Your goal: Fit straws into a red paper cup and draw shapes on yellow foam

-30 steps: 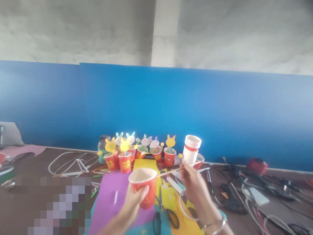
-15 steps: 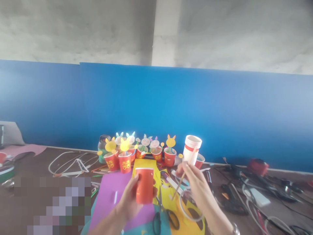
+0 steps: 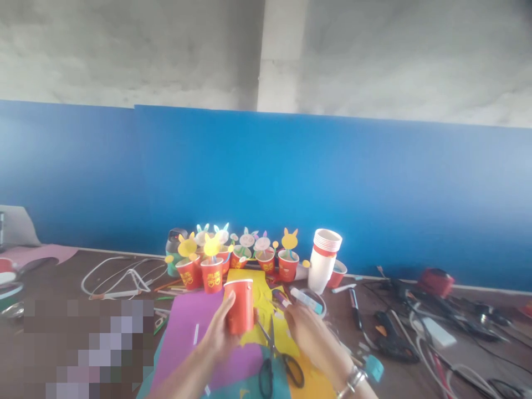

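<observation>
My left hand (image 3: 218, 327) is closed around a red paper cup (image 3: 240, 307), held upright over the purple and yellow paper. My right hand (image 3: 305, 332) reaches low over the yellow paper (image 3: 260, 293), close to a white-and-blue tube (image 3: 306, 301). Its fingertips point away and are hidden, so what they hold does not show. Between the hands lie black-handled scissors (image 3: 272, 354), blades pointing away. Behind the cup stand several red paper cups (image 3: 213, 277) with paper animal faces (image 3: 290, 239) rising out of them.
A stack of white paper cups (image 3: 322, 269) stands at the back right. Purple paper (image 3: 187, 321) lies on the left. A glue gun (image 3: 394, 338), cables (image 3: 432, 360) and a marker (image 3: 354, 305) are on the right. A white cord (image 3: 120, 277) lies far left. A blue partition (image 3: 291, 177) rises behind.
My right hand has come down from in front of the white cups towards the paper; the thin stick it held no longer shows. The red cup in my left hand has shifted slightly left and up.
</observation>
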Demonstrator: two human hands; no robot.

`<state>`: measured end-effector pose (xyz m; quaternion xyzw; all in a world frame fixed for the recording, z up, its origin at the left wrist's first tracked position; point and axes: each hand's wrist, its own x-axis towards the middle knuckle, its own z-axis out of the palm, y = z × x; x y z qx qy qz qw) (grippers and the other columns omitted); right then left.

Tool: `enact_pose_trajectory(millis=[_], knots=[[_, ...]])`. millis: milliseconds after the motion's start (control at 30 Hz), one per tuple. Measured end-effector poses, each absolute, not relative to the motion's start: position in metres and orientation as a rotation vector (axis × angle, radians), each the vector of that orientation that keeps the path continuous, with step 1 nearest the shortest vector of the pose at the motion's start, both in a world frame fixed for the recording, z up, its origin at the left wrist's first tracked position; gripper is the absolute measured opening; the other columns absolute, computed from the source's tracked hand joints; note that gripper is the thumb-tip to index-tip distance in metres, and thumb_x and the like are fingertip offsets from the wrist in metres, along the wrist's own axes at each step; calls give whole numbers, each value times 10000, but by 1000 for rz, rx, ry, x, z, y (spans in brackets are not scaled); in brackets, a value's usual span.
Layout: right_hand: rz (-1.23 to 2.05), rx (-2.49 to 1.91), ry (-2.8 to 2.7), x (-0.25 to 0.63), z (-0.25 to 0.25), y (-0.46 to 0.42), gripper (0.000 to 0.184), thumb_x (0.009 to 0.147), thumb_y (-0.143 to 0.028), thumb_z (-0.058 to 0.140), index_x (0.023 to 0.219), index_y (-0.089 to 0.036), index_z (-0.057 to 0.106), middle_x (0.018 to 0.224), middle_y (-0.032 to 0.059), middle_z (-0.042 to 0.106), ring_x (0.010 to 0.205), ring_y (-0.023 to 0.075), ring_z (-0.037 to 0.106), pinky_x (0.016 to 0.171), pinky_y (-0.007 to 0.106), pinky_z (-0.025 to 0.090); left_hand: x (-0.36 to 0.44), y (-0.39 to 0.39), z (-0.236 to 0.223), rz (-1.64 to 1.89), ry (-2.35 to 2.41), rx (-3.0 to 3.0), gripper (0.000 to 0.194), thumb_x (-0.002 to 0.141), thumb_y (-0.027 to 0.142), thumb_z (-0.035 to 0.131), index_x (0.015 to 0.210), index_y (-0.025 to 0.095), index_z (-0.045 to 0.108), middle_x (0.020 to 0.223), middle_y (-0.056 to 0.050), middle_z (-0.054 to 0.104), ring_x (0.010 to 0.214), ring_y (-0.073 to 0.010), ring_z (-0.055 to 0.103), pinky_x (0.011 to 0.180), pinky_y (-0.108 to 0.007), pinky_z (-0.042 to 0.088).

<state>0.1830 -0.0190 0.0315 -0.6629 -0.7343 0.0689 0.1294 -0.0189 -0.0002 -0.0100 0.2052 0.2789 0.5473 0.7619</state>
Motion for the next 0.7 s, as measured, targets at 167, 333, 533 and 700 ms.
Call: enact_pose_trajectory(millis=[167, 333, 533, 700], knots=[[197, -2052, -2207, 165, 31, -31, 220, 848, -183, 488, 903, -153, 699, 936, 164, 729, 896, 309, 688, 720, 336, 482, -18, 6, -19, 1290, 668, 583, 399, 777, 438, 728, 1038, 144, 658, 944, -104, 740, 978, -293, 691, 875, -373, 534], [355, -2088, -2360, 138, 31, -52, 479, 655, -183, 664, 1127, -105, 676, 1009, 221, 734, 946, 376, 694, 771, 394, 530, -17, 10, -24, 1398, 597, 673, 601, 744, 421, 766, 1265, 211, 552, 1196, -97, 667, 1091, -289, 644, 917, -385, 510], [332, -2207, -2352, 130, 24, -53, 473, 621, 20, 612, 1066, -99, 717, 1010, 218, 738, 965, 343, 704, 805, 363, 548, -18, 11, -23, 1382, 578, 644, 581, 735, 387, 779, 1237, 174, 579, 1167, -121, 679, 1118, -310, 627, 935, -408, 500], [315, -2228, -2309, 142, 43, -51, 359, 669, 17, 560, 938, -107, 761, 926, 197, 754, 920, 341, 715, 752, 348, 546, -20, 10, -18, 1340, 580, 558, 506, 739, 360, 774, 1179, 160, 625, 1101, -120, 721, 1084, -320, 650, 955, -413, 486]])
